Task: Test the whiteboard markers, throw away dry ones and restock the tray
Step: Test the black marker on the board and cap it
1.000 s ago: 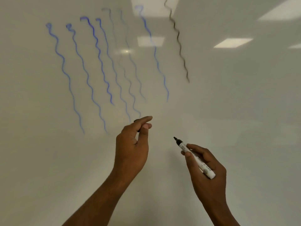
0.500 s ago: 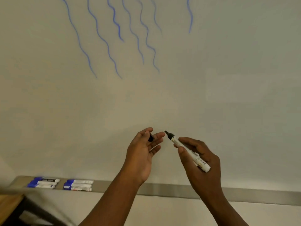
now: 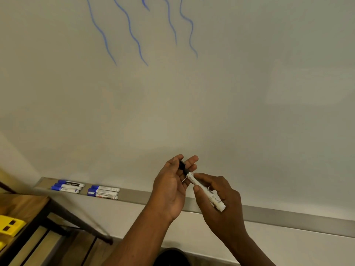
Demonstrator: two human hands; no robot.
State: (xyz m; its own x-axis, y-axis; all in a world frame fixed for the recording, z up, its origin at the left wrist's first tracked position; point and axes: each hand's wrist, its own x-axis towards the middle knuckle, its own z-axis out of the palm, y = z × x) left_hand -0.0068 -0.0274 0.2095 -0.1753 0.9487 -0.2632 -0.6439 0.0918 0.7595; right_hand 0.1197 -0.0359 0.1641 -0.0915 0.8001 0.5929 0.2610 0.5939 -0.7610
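The right hand (image 3: 221,204) has its grip closed around a white-barrelled whiteboard marker with printed lettering (image 3: 204,191), thumb on the near side of the barrel and the fingers curled over the far side. The marker lies tilted, its flat white back end low and to the right, its front end raised toward the left. That front end meets a small black plastic cap (image 3: 182,166), which the left hand (image 3: 172,189) pinches between thumb and fingers, the other fingers spread loosely upward. Whether the cap is fully seated on the marker's tip cannot be told; the tip itself is hidden at the cap. The two hands are nearly touching, in front of the lower part of a white glossy whiteboard (image 3: 249,93).

Below and behind the hands runs a long grey metal tray (image 3: 288,215) along the board's bottom edge. On its left part lie two groups of blue-capped white markers, each a cluster of three side by side: a left group of markers (image 3: 67,186) and a right group of markers (image 3: 103,192) just beside it, both well apart from the hands.

High on the board are wavy blue lines (image 3: 134,35), several strokes running downward, cut off by the top edge.

At the lower left stands a wooden surface with a dark metal frame (image 3: 25,204), and a yellow plastic object (image 3: 9,225) sits at the left edge below it.
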